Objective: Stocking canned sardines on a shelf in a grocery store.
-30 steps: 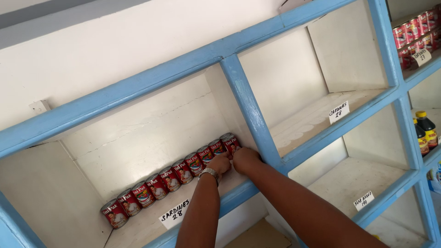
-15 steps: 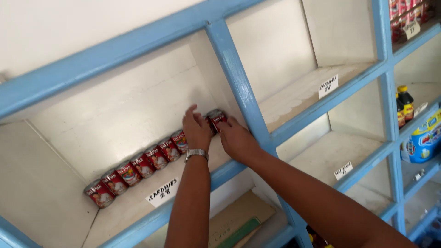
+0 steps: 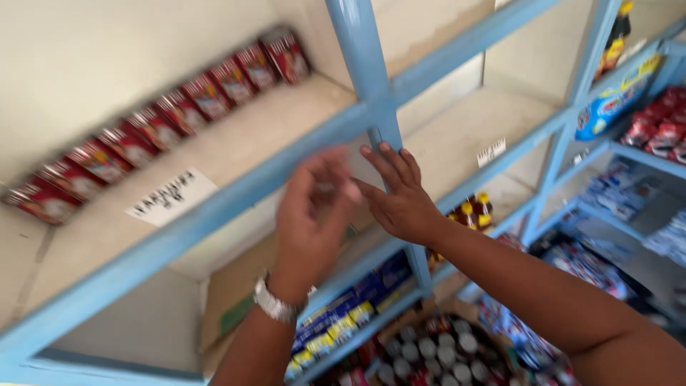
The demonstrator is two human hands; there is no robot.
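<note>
Head view: a row of red tins (image 3: 164, 107) stands along the back of the upper shelf compartment, side by side and touching, running from the left edge up to the blue upright post (image 3: 364, 64). Judging by that tidy line, the lining-up of tins looks finished or close to it. The front strip of this shelf lies bare except for a white paper label (image 3: 171, 194).

Both hands hang in front of the blue shelf rail (image 3: 236, 207), below the tins and well apart from them. The left hand (image 3: 311, 214) is loosely curled, fingers bent toward the palm, with a metal wristwatch (image 3: 275, 304) on the wrist. Motion blur smears the fingertips, so whether something small is pinched there cannot be told. The right hand (image 3: 400, 196) is spread, fingers straight and slightly fanned, holding nothing, its fingertips close to the post.

What is left, if anything, may concern the goods lower down: blue packets (image 3: 357, 307) on the next shelf and a box of round-topped cans (image 3: 436, 354) at the bottom.

The whole frame is blurred. The tins' pictures are unreadable, the leftmost tin is cut by the frame edge, and the hands hide part of the compartment behind them. Dark bottles with yellow caps (image 3: 475, 211) show only partly to the right of the right hand.
</note>
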